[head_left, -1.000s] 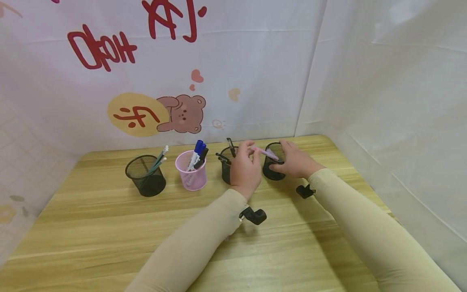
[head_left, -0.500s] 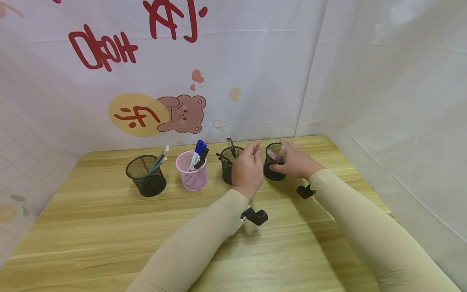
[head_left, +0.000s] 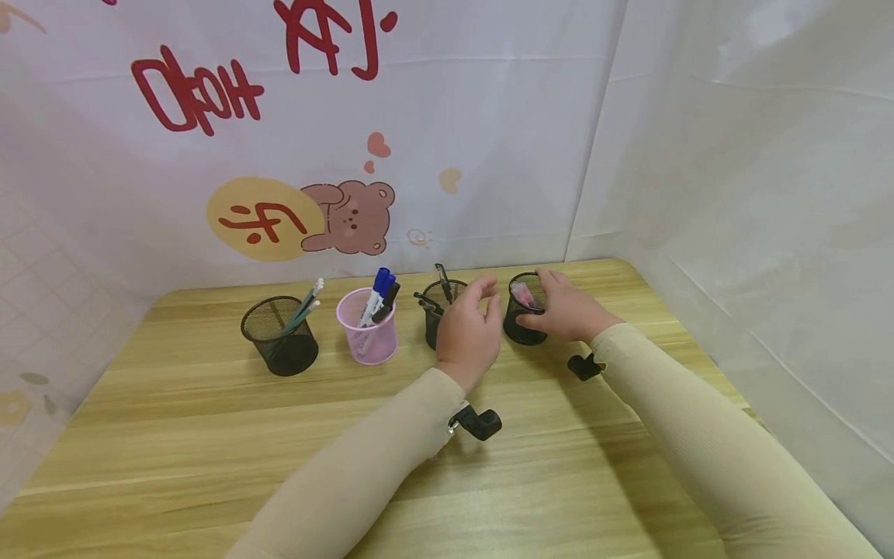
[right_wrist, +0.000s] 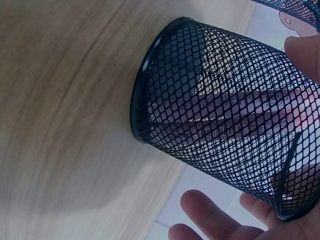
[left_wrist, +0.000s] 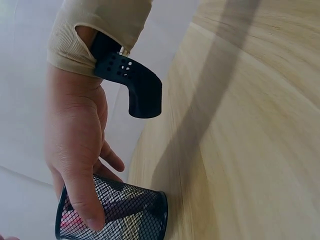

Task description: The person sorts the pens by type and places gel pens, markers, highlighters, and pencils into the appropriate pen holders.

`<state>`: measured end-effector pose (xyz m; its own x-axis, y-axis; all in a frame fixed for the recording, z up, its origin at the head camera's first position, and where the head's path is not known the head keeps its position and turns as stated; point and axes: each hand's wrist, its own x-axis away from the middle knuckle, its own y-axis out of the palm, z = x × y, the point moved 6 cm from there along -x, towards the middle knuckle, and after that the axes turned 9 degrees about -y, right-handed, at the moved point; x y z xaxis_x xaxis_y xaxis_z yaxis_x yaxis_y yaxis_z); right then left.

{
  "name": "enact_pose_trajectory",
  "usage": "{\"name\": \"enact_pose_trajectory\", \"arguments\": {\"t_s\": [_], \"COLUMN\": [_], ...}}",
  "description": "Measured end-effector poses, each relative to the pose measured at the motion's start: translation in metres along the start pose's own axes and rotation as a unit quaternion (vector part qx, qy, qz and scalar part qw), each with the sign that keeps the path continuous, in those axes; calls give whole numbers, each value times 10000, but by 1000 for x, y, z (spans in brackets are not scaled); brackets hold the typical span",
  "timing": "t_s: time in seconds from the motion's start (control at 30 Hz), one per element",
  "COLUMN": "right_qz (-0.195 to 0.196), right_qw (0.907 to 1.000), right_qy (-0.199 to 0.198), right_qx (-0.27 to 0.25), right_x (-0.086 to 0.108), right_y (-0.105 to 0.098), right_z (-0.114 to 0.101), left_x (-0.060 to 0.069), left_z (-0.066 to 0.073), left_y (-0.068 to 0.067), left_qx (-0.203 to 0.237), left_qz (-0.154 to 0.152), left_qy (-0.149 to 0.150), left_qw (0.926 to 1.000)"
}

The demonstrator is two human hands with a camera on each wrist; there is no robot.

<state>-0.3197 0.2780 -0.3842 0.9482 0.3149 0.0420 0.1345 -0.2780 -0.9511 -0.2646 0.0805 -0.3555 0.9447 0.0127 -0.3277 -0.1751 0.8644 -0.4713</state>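
Note:
My right hand (head_left: 571, 307) grips a black mesh pen holder (head_left: 522, 330) at the right, thumb on its near side and fingers round the far side. Through the mesh in the right wrist view, two pink-labelled pens (right_wrist: 225, 125) stand inside; their pink tops show at the rim in the head view. Just to the left, my left hand (head_left: 471, 330) hovers with relaxed fingers and nothing in them. It partly hides another black mesh pen holder (head_left: 431, 330) with black pens (head_left: 443, 283); whether it touches that holder I cannot tell.
Further left stand a pink mesh pen holder (head_left: 372, 345) with blue and black markers (head_left: 379, 299), and a wider black mesh holder (head_left: 289, 353) with green pencils (head_left: 300, 317). White printed cloth (head_left: 489, 155) rises behind the wooden table (head_left: 209, 458) and along its sides.
One second ago my left hand held a pink pen tilted over the right holder's rim. It has let go, and the pen is inside. My right hand has kept its grip.

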Motion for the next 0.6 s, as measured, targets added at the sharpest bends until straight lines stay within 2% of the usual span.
{"name": "enact_pose_trajectory", "arguments": {"t_s": [0.17,0.3,0.4,0.5,0.6], "right_qz": [6,-16,-33,-39,-45], "right_qw": [10000,10000,10000,10000,10000], "right_qy": [44,59,55,53,36], "right_qx": [4,-2,17,27,29], "right_x": [0,0,0,0,0], "right_y": [0,1,1,0,0], "right_z": [0,0,0,1,1], "left_x": [6,13,17,20,23], "left_z": [-4,-12,-21,-31,-39], "left_y": [-7,-14,-20,-28,-35], "left_qx": [-413,-939,-1434,-2022,-2526], "left_qz": [-554,-1271,-1760,-2127,-2403], "left_qy": [142,90,-83,-297,-368], "left_qw": [9975,9874,9739,9555,9365]}}
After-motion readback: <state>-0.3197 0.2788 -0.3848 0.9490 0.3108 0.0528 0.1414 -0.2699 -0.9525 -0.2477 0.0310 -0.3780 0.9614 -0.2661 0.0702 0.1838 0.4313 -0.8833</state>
